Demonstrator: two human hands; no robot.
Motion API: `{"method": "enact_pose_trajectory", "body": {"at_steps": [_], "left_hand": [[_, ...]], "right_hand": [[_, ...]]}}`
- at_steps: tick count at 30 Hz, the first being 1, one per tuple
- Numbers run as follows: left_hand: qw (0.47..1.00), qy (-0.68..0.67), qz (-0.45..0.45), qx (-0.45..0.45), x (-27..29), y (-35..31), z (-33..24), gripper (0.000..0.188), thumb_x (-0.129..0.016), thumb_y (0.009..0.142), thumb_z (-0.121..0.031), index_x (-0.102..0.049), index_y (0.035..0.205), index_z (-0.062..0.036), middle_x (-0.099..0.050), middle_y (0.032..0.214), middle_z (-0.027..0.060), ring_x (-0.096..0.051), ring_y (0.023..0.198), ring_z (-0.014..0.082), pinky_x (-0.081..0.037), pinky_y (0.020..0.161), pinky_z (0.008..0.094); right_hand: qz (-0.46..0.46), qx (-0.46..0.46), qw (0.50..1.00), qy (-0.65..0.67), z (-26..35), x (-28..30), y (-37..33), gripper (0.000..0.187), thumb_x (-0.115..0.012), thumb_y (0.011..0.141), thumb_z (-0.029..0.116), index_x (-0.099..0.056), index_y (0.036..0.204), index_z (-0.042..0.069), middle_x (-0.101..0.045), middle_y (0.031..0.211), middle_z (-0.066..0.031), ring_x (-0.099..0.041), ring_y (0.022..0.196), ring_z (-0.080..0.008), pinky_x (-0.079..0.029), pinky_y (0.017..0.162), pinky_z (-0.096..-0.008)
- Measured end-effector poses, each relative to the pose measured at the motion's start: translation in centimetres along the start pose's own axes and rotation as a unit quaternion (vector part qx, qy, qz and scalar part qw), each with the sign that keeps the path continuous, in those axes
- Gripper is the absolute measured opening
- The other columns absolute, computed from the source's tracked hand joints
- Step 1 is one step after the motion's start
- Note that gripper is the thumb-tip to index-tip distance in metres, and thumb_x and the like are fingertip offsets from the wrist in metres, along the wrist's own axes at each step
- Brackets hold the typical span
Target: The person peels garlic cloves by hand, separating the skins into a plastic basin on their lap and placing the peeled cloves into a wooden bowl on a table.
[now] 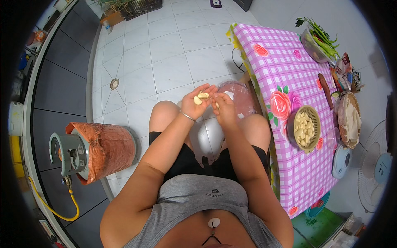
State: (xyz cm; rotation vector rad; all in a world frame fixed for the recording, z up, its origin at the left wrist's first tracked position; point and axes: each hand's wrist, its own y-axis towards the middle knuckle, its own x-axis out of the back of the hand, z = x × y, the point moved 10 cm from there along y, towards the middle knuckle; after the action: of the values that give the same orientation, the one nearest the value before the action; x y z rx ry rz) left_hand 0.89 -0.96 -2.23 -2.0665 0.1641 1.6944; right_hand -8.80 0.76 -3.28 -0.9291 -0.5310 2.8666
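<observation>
My left hand (194, 105) is turned palm up above my knees, with pale peeled garlic cloves (197, 100) lying on the palm and by the fingers. Beside its fingertips, my right hand (225, 108) is closed in a pinch on a small pale garlic clove (217, 106), partly hidden by the fingers. To my right, an olive plastic basket (317, 124) holds many peeled garlic cloves (304, 129). It stands on a table with a pink checked, flowered cloth (289, 173).
Beyond my right knee sits a reddish basin (245, 98) lined with clear plastic. A gas cylinder (103, 151) in an orange cover stands left. On the table are a container of green peppers (324, 41), a long brown object (325, 91) and a cloth-lined wicker basket (350, 120).
</observation>
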Motion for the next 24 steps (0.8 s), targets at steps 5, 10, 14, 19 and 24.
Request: {"method": "enact_pose_trajectory", "body": {"at_steps": [5,10,14,19,24], "left_hand": [[0.998,-0.004,0.031,0.052,-0.2,0.2,1.3,0.040,-0.040,0.093,-0.016,-0.041,0.123,0.0100,-0.039,0.133,0.0272,-0.034,0.129,0.0381,-0.028,0.108,0.0488],[0.999,0.012,0.017,0.039,0.0,0.2,0.9,0.042,-0.036,0.095,-0.022,-0.042,0.122,0.0096,-0.039,0.134,0.0273,-0.034,0.129,0.0387,-0.028,0.108,0.0486],[0.999,0.019,0.027,0.017,-0.3,0.0,0.2,0.048,-0.034,0.097,-0.030,-0.042,0.122,0.0095,-0.038,0.135,0.0277,-0.035,0.128,0.0388,-0.028,0.108,0.0474],[0.998,0.009,0.048,0.027,-1.3,-0.1,0.6,0.056,-0.031,0.097,-0.038,-0.042,0.124,0.0105,-0.037,0.136,0.0277,-0.036,0.127,0.0386,-0.027,0.109,0.0455],[0.994,-0.003,0.052,0.091,-1.4,-0.6,1.6,0.071,-0.031,0.094,-0.051,-0.040,0.126,0.0123,-0.039,0.135,0.0264,-0.038,0.126,0.0374,-0.029,0.108,0.0437]], "right_hand": [[0.025,0.303,0.892,-0.333,3.3,-3.5,-1.7,0.018,-0.064,0.081,0.004,-0.062,0.100,0.002,-0.060,0.078,-0.0020,-0.049,0.062,-0.0036,-0.034,0.046,-0.0176],[0.027,0.186,0.946,-0.265,2.1,-2.9,-0.9,0.018,-0.063,0.081,0.005,-0.061,0.099,0.001,-0.060,0.083,-0.0052,-0.049,0.064,-0.0040,-0.033,0.046,-0.0151],[0.094,-0.050,0.991,0.080,0.4,-2.1,-0.1,0.018,-0.055,0.083,0.009,-0.056,0.100,0.002,-0.057,0.082,-0.0057,-0.051,0.061,-0.0096,-0.036,0.045,-0.0190],[0.068,-0.022,0.992,0.099,1.4,-2.0,-0.5,0.017,-0.055,0.085,0.013,-0.053,0.098,0.003,-0.057,0.080,-0.0058,-0.050,0.060,-0.0075,-0.028,0.039,-0.0166],[-0.030,0.005,0.988,-0.153,0.6,0.1,-0.2,0.014,-0.063,0.079,0.007,-0.061,0.092,0.003,-0.059,0.081,-0.0060,-0.057,0.070,-0.0119,-0.040,0.047,-0.0222]]}}
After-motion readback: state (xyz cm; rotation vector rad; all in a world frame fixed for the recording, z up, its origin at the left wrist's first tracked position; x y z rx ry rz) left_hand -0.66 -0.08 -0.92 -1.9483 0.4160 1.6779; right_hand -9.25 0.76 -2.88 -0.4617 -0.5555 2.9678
